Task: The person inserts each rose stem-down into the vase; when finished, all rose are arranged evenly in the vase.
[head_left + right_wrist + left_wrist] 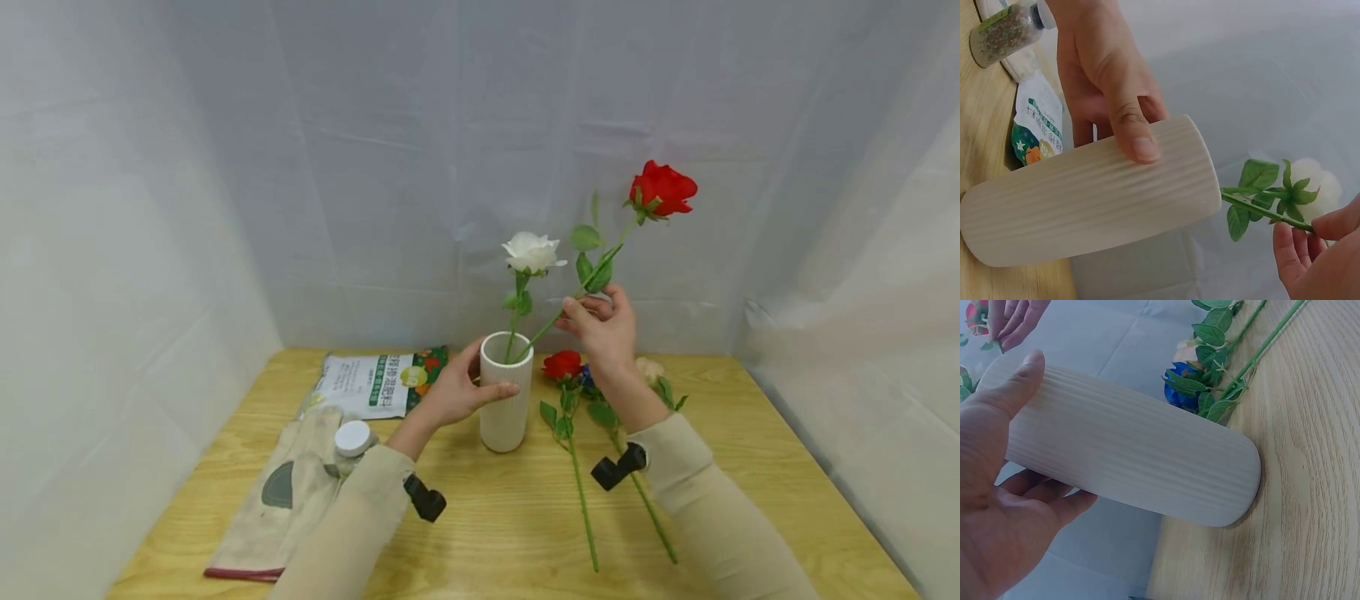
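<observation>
In the head view a white ribbed vase (504,423) stands upright on the table. My left hand (453,392) grips its upper part, with the thumb across the near side in the left wrist view. A white rose (531,252) leans inside the vase, its bloom above the rim. My right hand (606,337) pinches the green stem of a red rose (663,190) between thumb and fingers. This rose slants up to the right, and its lower stem passes into the vase mouth. The stem's end is hidden by the vase wall.
Right of the vase lie another red rose (562,364), a blue rose (1180,384) and a pale rose (649,369), partly behind my right arm. To the left are a printed bag (375,387), cloth gloves (255,521) and a white-lidded jar of granules (1007,36).
</observation>
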Demonstrator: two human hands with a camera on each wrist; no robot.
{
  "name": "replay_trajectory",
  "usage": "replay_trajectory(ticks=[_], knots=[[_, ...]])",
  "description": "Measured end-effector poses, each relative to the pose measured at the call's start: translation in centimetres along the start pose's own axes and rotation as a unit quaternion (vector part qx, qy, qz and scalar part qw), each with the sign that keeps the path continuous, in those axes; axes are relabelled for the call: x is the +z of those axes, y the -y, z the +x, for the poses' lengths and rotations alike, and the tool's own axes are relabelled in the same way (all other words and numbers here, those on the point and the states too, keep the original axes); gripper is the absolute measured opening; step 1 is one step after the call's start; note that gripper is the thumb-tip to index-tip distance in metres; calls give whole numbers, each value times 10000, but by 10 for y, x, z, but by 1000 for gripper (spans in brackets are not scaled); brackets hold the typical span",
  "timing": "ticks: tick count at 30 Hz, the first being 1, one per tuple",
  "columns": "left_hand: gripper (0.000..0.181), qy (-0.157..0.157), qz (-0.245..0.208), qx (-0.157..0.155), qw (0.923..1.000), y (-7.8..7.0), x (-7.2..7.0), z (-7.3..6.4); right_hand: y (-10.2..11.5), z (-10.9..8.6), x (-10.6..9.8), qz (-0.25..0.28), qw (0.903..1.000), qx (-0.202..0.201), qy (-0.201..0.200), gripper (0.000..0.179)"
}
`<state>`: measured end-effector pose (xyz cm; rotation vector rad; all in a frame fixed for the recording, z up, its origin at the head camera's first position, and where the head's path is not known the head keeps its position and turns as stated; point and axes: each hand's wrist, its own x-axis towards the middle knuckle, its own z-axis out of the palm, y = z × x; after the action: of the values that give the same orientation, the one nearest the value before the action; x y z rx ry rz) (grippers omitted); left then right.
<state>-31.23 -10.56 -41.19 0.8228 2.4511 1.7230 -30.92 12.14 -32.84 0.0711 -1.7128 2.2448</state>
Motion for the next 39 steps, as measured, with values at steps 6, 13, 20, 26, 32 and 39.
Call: replay_trajectory(ticks=[6, 13, 20, 26, 32, 39], knots=[[75, 10, -28, 49, 10000, 1, 1, 2, -8, -4, 6, -453, 9987, -82, 237, 45], [76, 5, -21, 33, 10000, -1, 2, 0, -24, -9, 11, -1438, 9880, -381, 421, 43], [76, 4, -29, 15, 10000, -1, 3, 1, -33, -14, 12, -2084, 9750, -453, 629, 41], [76, 44, -24, 1, 10000, -1, 2, 1, -37, -17, 10, -2478, 9650, -388, 767, 36], [77, 83, -50, -18, 10000, -2, 3, 1, -40, -20, 9, -2690, 9576, -647, 807, 31], [78, 73, -2, -102, 9999, -3, 2, 0, -45, -23, 4, -3120, 9423, -687, 1002, 37]])
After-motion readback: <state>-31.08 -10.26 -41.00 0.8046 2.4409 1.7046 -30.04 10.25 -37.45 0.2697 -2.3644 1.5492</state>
